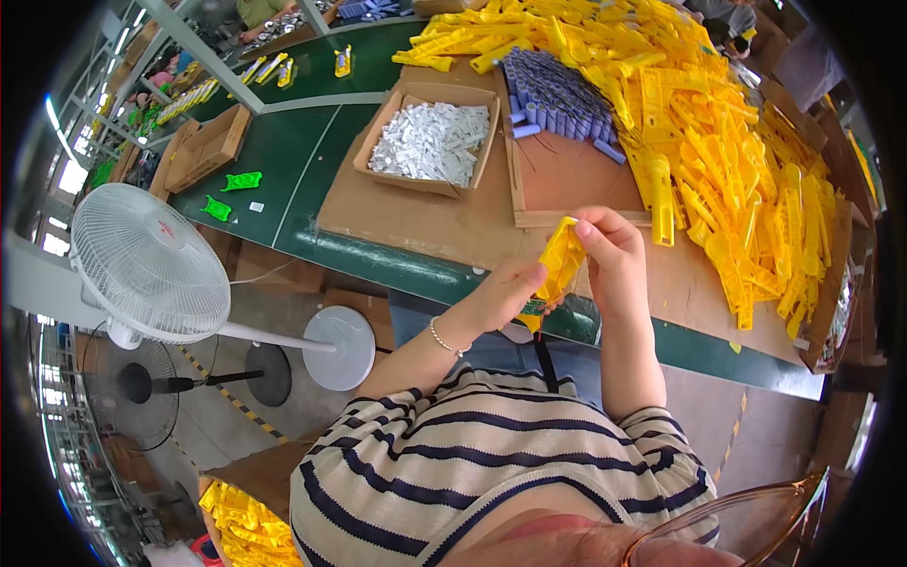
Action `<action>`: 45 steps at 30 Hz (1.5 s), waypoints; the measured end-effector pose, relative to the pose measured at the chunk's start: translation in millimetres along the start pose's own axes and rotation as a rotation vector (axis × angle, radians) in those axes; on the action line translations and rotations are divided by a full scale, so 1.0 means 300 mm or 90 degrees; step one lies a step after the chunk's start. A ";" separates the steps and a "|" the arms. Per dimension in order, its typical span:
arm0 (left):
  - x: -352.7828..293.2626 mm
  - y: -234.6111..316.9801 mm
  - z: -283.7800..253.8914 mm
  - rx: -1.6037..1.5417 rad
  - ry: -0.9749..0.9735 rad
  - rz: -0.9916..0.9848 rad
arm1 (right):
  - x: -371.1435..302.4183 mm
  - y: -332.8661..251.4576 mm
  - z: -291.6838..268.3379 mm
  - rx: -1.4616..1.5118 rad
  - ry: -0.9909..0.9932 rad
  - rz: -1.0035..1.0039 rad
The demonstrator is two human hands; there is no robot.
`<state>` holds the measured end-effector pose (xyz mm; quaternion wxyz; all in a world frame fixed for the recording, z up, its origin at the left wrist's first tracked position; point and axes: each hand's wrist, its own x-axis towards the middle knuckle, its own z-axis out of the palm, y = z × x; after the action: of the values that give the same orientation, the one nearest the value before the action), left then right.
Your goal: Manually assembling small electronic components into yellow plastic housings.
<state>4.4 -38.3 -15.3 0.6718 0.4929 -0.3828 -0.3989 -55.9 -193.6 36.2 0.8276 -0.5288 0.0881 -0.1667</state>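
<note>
Both hands hold one yellow plastic casing [561, 257] over the front edge of the table, tilted with its upper end to the right. My left hand [503, 291] grips its lower left side, wearing a beaded bracelet. Its upper end is pinched between the thumb and fingers of my right hand [614, 253]. A thin wire or lead seems to hang below the casing, too small to make out. Just beyond my hands lies a shallow wooden tray [576, 180] partly filled with purple cylindrical cells [557, 99] with thin dark leads.
A large heap of yellow casings [699, 123] covers the table's right and far side. Left of the tray sits a cardboard box [416, 189] of small white parts [430, 142]. Two green plastic pieces [243, 180] lie farther left. A white standing fan [151, 260] is beside the table.
</note>
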 end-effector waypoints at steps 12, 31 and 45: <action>0.004 0.025 -0.002 0.020 0.206 0.051 | -0.025 0.010 0.054 -0.490 0.075 -0.218; 0.017 -0.017 -0.026 0.084 0.289 0.107 | -0.073 0.112 0.089 -0.766 0.112 -0.432; 0.033 -0.033 -0.012 0.082 0.350 0.166 | -0.073 0.110 0.091 -0.452 0.074 -0.189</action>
<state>9.9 -48.0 -24.6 0.7632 0.5704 -0.2713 -0.1359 -61.4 -149.7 17.4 0.5538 -0.7787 0.1096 -0.2736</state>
